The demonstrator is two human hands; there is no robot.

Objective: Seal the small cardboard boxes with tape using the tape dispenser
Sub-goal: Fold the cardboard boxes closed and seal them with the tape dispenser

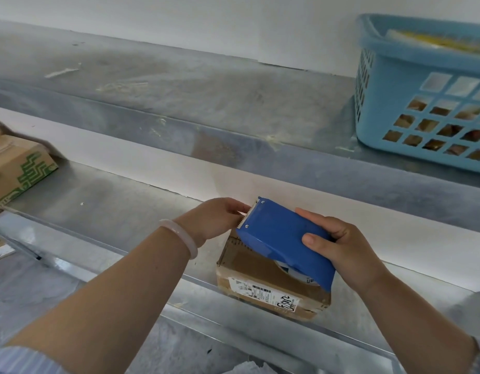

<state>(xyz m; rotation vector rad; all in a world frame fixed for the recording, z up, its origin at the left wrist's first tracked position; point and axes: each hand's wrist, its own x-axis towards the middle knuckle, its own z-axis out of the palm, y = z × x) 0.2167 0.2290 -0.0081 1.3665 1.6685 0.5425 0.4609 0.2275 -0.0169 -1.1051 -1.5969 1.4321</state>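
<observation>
A small brown cardboard box (pixel 263 282) with a white shipping label lies on the lower metal shelf (pixel 104 211). Above it my right hand (pixel 338 247) grips a blue tape dispenser (pixel 282 238), tilted with its toothed blade pointing up and left. My left hand (pixel 217 220), with a pale bangle on the wrist, has its fingertips at the blade end of the dispenser; whether they pinch the tape there is hidden. A roll of tape shows under the dispenser's lower end.
A light blue plastic basket (pixel 422 103) with contents stands on the upper shelf at the right. Another cardboard box (pixel 17 168) with green print sits at the left of the lower shelf. A white wall runs behind both shelves.
</observation>
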